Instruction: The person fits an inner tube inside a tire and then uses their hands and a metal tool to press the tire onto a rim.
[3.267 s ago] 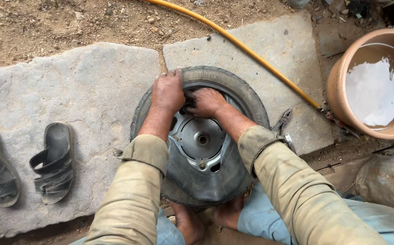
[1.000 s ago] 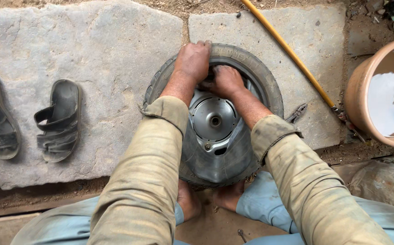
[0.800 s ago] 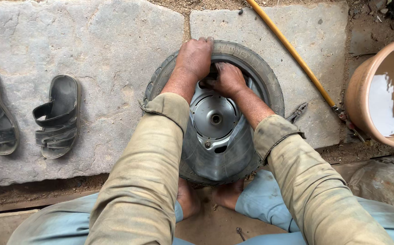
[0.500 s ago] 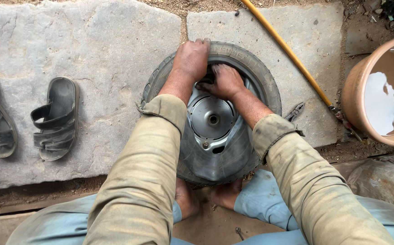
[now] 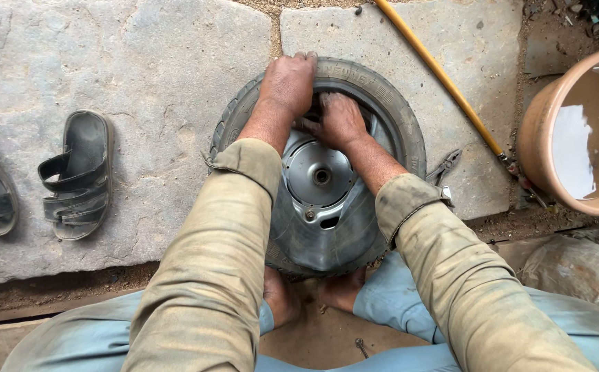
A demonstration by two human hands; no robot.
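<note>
We press our left hand (image 5: 289,83) flat, fingers curled over the far edge of the tyre (image 5: 389,103), which lies on the stone slab (image 5: 141,69) between our feet. Our right hand (image 5: 341,120) clenches on the tyre's inner lip beside the metal hub (image 5: 320,176). Since half a second ago, both hands have barely shifted.
</note>
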